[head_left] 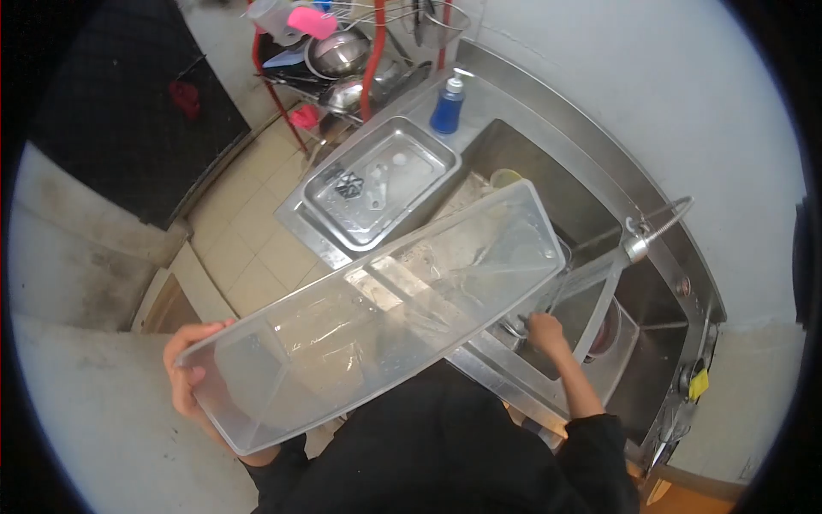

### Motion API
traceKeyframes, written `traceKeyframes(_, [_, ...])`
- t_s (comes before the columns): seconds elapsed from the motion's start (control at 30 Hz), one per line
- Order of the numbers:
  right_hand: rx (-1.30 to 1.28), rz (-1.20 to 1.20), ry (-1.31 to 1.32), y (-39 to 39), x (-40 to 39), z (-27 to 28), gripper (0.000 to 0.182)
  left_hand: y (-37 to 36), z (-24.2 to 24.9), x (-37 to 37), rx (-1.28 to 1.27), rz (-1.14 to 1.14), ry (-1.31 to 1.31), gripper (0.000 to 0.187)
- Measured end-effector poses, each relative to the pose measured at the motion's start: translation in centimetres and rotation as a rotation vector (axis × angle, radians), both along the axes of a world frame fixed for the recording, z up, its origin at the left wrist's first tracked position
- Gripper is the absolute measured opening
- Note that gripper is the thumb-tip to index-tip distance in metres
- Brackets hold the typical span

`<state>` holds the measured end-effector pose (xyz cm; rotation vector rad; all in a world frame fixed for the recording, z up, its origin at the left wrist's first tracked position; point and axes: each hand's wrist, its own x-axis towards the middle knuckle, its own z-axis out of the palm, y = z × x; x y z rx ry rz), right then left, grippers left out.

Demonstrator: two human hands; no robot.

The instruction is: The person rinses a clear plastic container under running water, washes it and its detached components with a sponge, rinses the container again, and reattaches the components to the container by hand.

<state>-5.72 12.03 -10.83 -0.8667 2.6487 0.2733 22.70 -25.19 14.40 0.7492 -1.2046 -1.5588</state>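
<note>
While left hand (184, 377) grips near end of clear bin (377, 317), long axis slants toward sink (591, 223); right hand (544, 330) under far end, fingers unclear

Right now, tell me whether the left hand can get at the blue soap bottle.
Probably not. The left hand grips one end of the clear bin, which lies between it and the bottle at the far sink rim. It would have to let go first.

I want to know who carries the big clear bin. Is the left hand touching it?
Touching. The head view shows the left hand wrapped around the near end of the clear plastic bin, its fingers pressed against the wall.
</note>
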Motion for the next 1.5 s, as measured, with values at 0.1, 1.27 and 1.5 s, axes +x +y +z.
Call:
traceKeyframes(0.1, [-0.012, 0.034, -0.222, -0.3, -1.7, 8.5, 0.038, -0.5, 0.2, 0.0, -0.036, 0.088, -0.005, 0.041])
traceKeyframes(1.27, [-0.268, 0.161, -0.235, -21.5, 3.9, 39.8, 0.034, -4.9, -1.7, -0.9, 0.187, 0.001, -0.004, 0.043])
traceKeyframes(1.5, [0.492, 0.577, -0.458, -29.8, 2.8, 32.9, 0.026, -6.1, -2.1, -0.5, 0.099, -0.183, 0.086, 0.044])
